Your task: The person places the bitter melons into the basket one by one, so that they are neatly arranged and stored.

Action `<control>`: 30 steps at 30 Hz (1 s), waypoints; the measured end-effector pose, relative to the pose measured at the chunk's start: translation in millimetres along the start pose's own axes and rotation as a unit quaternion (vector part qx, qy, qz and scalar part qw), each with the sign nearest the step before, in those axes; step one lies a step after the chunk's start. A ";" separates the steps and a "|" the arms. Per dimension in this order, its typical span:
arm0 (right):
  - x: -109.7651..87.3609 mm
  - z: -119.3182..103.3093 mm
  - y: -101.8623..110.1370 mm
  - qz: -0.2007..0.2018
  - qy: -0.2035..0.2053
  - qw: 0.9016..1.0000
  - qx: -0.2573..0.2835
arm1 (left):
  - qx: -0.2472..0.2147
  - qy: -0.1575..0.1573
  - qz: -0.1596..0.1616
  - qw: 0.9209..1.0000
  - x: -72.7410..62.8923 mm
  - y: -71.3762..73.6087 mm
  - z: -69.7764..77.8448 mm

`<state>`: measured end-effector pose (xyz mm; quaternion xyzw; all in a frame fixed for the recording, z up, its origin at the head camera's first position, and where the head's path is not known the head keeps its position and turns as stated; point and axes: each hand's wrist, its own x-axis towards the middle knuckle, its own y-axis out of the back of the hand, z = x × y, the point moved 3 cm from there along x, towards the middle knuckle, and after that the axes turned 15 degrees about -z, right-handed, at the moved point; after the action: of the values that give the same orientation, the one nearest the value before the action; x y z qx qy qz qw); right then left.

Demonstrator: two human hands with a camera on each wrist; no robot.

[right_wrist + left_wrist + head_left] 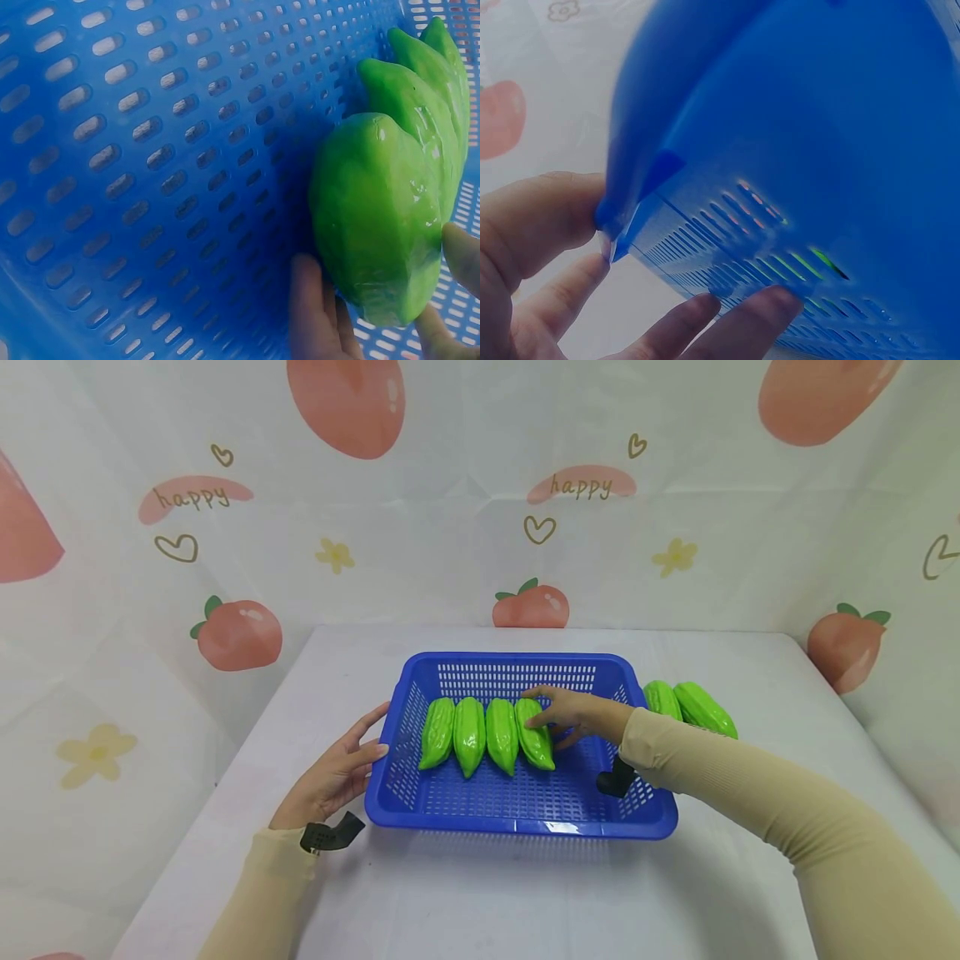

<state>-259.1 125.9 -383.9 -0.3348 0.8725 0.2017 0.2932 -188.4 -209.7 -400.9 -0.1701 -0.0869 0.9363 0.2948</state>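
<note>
A blue plastic basket (pixel 480 827) with slotted walls sits on the white table. Inside it, several green bitter melons (pixel 469 735) lie side by side in a row. My right hand (pixel 581 712) reaches over the basket's right wall and holds the rightmost bitter melon (pixel 379 217), fingers on one side and thumb on the other. On the basket's left side, my left hand (pixel 330 781) pinches the rim between thumb and a finger. Its other fingers (pixel 742 326) touch the slotted wall from outside.
Two more bitter melons (pixel 705 708) lie on the table just right of the basket, partly hidden by the right forearm. A white cloth (pixel 450 543) printed with fruit hangs behind the table (pixel 420 902). A black wrist mount (pixel 330 833) sits on the left wrist.
</note>
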 end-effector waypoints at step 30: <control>-23.7 -29.8 19.5 -0.016 0.058 0.998 -0.024 | 0.020 0.005 0.025 0.999 1.6 -0.2 -0.4</control>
<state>-269.6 134.1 -343.3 -0.3668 0.8775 0.1982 0.2370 -189.4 -208.6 -401.6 -0.1712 -0.0619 0.9441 0.2750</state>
